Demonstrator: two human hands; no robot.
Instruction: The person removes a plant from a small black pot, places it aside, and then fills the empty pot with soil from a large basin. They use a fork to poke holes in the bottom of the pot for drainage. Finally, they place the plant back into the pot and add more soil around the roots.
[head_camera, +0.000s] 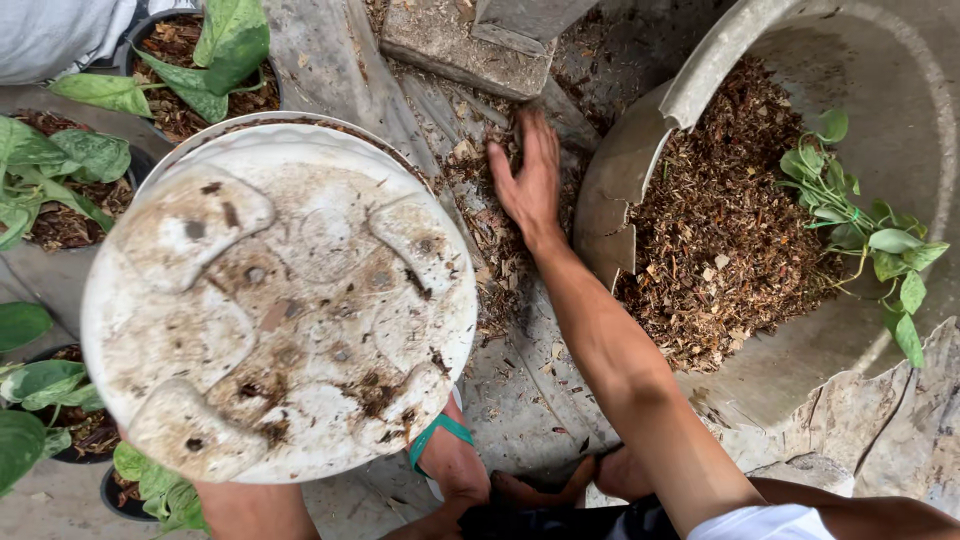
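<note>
Round white plastic pot, dirt-smeared base upturned, held up by a hidden left hand, grip not discernible, right hand spread flat on loose brown mulch, cracked grey basin beside

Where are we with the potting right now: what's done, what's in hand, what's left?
Done: several black pots at the left already hold mix and leafy plants. In hand: the white pot is held bottom-up, its holding hand hidden, while the right hand rests on spilled mix on the ground. Left: one vine cutting lies unpotted in the basin beside its mix.
</note>
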